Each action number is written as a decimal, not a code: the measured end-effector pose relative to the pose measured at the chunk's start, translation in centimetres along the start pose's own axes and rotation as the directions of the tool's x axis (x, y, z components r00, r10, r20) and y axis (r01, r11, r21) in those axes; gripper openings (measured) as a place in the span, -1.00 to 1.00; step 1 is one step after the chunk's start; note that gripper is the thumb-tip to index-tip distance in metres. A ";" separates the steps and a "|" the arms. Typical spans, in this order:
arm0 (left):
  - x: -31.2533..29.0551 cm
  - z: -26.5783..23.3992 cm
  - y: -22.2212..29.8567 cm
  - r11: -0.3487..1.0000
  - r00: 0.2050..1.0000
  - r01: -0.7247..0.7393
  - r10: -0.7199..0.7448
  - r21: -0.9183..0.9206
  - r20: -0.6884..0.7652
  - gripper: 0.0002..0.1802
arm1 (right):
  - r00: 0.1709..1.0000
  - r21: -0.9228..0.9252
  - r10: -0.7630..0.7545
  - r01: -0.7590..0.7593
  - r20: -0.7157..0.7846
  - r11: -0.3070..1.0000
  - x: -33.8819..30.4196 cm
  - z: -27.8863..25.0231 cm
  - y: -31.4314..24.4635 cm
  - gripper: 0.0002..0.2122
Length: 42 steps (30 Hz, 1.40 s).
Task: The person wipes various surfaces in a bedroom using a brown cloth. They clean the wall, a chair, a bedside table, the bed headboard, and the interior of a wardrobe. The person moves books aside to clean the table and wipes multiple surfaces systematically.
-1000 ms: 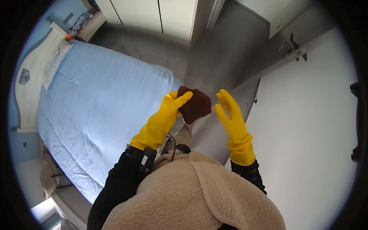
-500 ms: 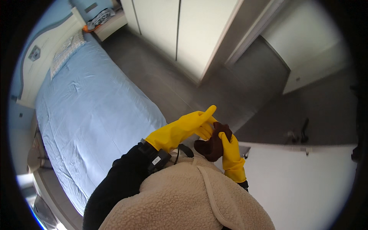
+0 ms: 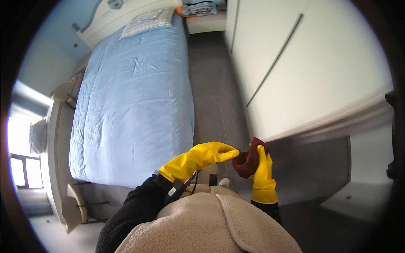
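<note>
Both my hands wear long yellow rubber gloves. A dark brown cloth [image 3: 246, 164] hangs in loose folds in front of my body. My right hand [image 3: 263, 168] is closed round the cloth's right side, with the thumb showing on top. My left hand [image 3: 206, 156] reaches across from the left, its fingertips pinched together at the cloth's left edge; the exact grip is partly hidden. A black device with a cable sits at my left wrist.
A bed with a light blue cover [image 3: 139, 101] stands ahead to the left. Tall white wardrobe doors [image 3: 295, 76] line the right side. Between them runs a grey floor [image 3: 211, 92]. A pale chair [image 3: 71, 208] is at the lower left, near the window [image 3: 19, 164].
My view has swung left, so the bed and wardrobe now sit further right. My left hand's raised finger has come down, and its fingertips meet the cloth. My right hand keeps hold of it.
</note>
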<state>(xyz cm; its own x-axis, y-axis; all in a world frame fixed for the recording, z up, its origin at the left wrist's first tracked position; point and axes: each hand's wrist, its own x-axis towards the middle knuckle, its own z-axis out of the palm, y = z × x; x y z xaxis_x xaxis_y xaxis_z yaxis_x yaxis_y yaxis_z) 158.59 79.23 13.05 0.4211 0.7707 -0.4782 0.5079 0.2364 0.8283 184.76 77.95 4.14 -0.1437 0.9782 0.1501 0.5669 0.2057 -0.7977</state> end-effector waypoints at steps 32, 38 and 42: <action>38.2 -63.9 -3.2 0.699 0.535 -0.480 -0.245 -0.530 -0.808 -0.45 | 0.735 0.552 0.136 -0.605 0.665 0.574 87.1 21.9 -8.3 -0.59; 46.0 -72.3 -11.7 0.558 0.376 -0.759 -0.044 -0.335 -0.926 -0.54 | 0.651 0.546 -0.046 -0.593 0.758 0.592 99.3 28.5 -10.5 -0.53; 53.2 -81.5 -17.4 0.195 0.476 -0.849 -0.118 -0.491 -0.871 -0.60 | 0.617 0.548 -0.085 -0.618 0.783 0.563 106.9 32.3 -10.4 -0.53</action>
<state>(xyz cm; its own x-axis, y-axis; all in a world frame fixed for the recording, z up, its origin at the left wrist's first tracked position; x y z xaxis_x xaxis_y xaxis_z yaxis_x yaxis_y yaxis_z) 110.92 164.38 -2.99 -0.5142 0.8547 -0.0715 -0.6272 -0.3179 0.7110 137.35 179.42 9.59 -0.7716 0.5626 -0.2968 -0.0369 -0.5054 -0.8621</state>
